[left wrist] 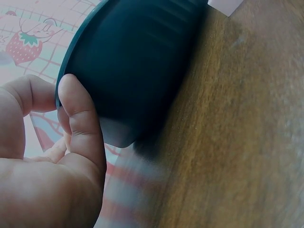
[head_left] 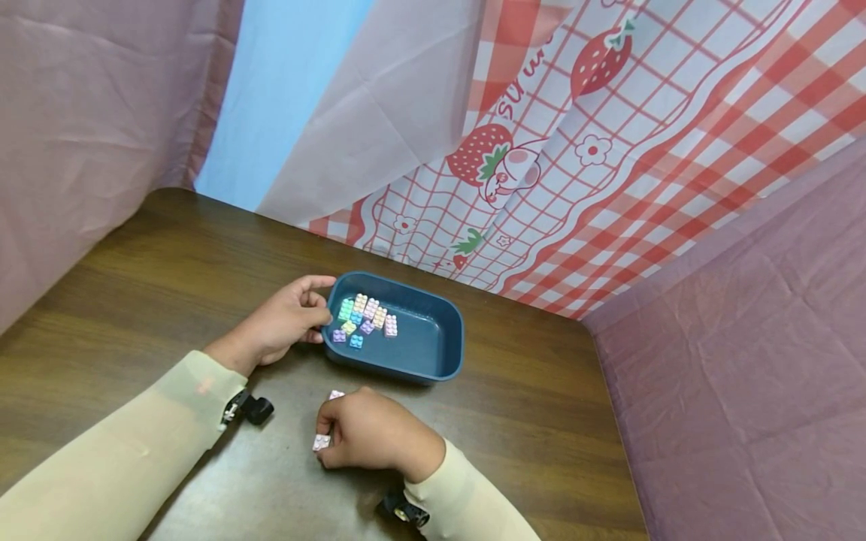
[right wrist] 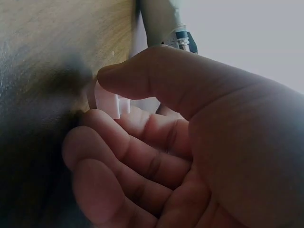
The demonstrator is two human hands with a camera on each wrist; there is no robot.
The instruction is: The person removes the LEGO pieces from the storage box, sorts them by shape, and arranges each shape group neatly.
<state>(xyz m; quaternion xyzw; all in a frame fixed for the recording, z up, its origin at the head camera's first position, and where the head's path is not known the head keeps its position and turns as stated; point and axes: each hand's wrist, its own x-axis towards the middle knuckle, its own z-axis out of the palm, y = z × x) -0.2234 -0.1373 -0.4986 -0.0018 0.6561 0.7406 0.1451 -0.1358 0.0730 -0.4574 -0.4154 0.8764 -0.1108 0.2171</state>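
Note:
A dark blue rectangular tub (head_left: 428, 353) stands on the table with several small pastel toy bricks (head_left: 372, 307) lying toward its left end. My left hand (head_left: 284, 321) pinches the tub's left rim between thumb and fingers; the left wrist view shows the thumb on the outer wall (left wrist: 128, 61). In front of the tub, my right hand (head_left: 375, 432) pinches a pale pink brick (head_left: 322, 442) between thumb and forefinger, low over the table. In the right wrist view that brick (right wrist: 107, 102) is partly hidden by the fingers. Another pale pink brick (head_left: 336, 394) shows just beyond the right knuckles.
The brown wood-grain table (head_left: 541, 421) reaches to hanging cloths on its far and side edges. A strawberry-print checked cloth (head_left: 541, 150) hangs behind the tub. Pinkish curtains (head_left: 744, 338) close off the right and left sides.

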